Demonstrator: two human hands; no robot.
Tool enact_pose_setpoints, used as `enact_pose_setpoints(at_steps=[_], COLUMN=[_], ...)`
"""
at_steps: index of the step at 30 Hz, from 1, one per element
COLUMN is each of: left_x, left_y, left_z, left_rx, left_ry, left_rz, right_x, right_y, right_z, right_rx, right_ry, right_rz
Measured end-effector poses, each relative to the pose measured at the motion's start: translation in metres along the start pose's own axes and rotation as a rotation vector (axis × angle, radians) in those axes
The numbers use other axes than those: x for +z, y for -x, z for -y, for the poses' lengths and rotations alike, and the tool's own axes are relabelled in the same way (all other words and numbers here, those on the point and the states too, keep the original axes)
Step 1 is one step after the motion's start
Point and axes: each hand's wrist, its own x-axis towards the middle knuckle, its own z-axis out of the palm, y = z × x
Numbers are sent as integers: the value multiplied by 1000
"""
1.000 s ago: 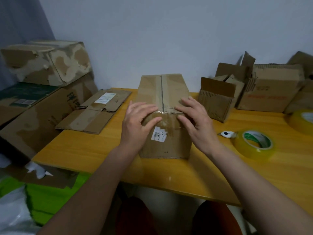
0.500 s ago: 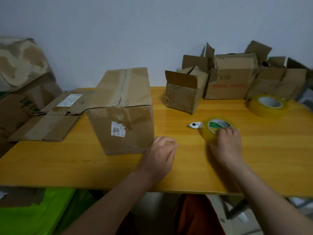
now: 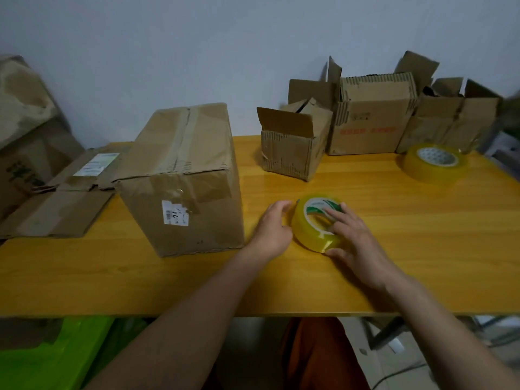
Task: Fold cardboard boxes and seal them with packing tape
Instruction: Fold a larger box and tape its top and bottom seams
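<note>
**Both hands on the tape roll, the folded box waiting beside it**

From the head view, we take the tall folded cardboard box point(image 3: 183, 181) as our landmark. It stands on the yellow desk point(image 3: 394, 249), its top flaps closed along a centre seam that already carries a strip of tape, and a white label on the near face.

Just right of that box, our near roll of packing tape point(image 3: 315, 223) sits tilted, its far edge raised off the desk. Our right hand point(image 3: 354, 237) has its grip closed on the roll, fingers over the top rim and into the core, thumb under the near edge. Our left hand point(image 3: 274, 223) lies between box and roll, fingers loosely curled and touching the roll's left side; its grip is open, and we judge it is there to steady the roll or hunt for the loose tape end.

Farther right of the box sits a second tape roll point(image 3: 434, 163), lying flat. Behind and right stand three open boxes point(image 3: 371, 119), flaps up, apparently awaiting sealing. Left of the box lies flattened cardboard point(image 3: 64, 201), seemingly stock to fold.
</note>
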Motion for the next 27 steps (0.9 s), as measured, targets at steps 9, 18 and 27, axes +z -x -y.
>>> enact_pose_setpoints(at_steps=[9, 18, 27], left_x=[11, -2, -41], left_y=[30, 42, 68], left_z=[10, -3, -39], left_rx=[31, 113, -27], left_ry=[134, 277, 746], left_rz=[-154, -399, -322], right_x=[2, -6, -16], right_y=[-2, -4, -15], right_z=[8, 36, 71], right_rx=[49, 120, 331], right_ry=[-41, -142, -847], right_rz=[15, 43, -580])
